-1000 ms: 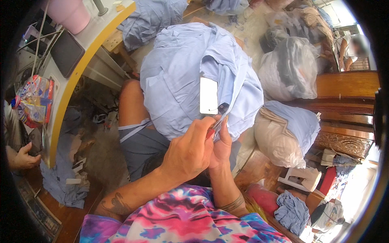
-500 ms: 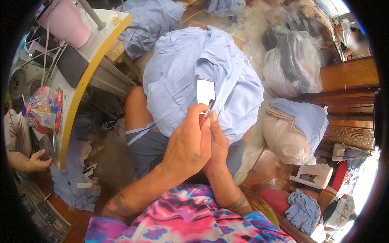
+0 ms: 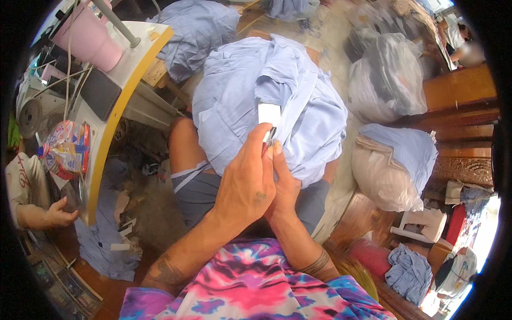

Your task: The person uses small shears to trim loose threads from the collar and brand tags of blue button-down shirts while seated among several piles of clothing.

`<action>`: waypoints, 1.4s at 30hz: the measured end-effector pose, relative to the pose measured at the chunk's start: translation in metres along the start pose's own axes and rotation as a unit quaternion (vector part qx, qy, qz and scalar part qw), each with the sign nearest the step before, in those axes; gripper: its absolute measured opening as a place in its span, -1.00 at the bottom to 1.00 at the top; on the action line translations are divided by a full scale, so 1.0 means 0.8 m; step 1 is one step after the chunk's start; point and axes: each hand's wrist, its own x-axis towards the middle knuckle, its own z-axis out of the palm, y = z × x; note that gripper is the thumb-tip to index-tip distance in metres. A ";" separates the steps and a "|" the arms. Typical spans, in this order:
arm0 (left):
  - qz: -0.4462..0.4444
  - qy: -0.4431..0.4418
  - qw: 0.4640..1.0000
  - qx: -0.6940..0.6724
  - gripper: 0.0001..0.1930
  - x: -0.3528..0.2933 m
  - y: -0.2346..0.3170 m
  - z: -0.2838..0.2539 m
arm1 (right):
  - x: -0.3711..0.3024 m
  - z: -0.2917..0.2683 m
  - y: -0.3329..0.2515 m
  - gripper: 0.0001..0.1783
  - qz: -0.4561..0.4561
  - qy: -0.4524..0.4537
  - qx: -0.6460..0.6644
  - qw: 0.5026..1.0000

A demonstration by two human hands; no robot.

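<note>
A big heap of light-blue cloth point(image 3: 229, 101) rests on my lap. From a folded cloth edge near its middle a white rectangular piece point(image 3: 269, 113) sticks out toward me. My left hand point(image 3: 248, 178) is closed, fingers pinched around a small tool point(image 3: 268, 140) with a red handle and a dark metallic tip; its exact kind is mostly hidden by my fingers. Close beside it, my right hand point(image 3: 282, 186) pinches the edge of the cloth with thumb and fingers. Both hands touch at the fingertips, just below the white piece.
At left stands a yellow-edged table point(image 3: 133, 69) with a pink tumbler point(image 3: 88, 37), a dark phone point(image 3: 100, 92) and a plastic package point(image 3: 68, 149). Another person's hand point(image 3: 60, 214) is beside it. Bagged bundles point(image 3: 386, 80) and folded cloth point(image 3: 397, 154) lie at right.
My hands stay at the same spot on the cloth. The tool's tip has shifted slightly left and is more covered by my left fingers. The whole view has shifted a little.
</note>
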 end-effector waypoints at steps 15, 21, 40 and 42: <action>-0.058 -0.029 0.997 -0.050 -0.62 0.024 0.004 -0.013 | -0.007 0.004 -0.001 -0.44 -0.053 -0.016 0.008 0.998; -0.103 -0.057 0.985 -0.129 -0.65 0.035 -0.007 -0.014 | -0.006 -0.012 0.007 -0.56 0.048 0.020 0.015 0.999; -0.246 -0.052 0.907 -0.337 -0.81 0.073 -0.025 -0.008 | -0.048 -0.032 -0.010 -0.60 0.063 0.022 -0.039 0.997; -0.265 -0.045 0.897 -0.352 -0.83 0.085 -0.026 -0.008 | -0.049 -0.044 -0.010 -0.60 0.081 0.001 -0.022 0.996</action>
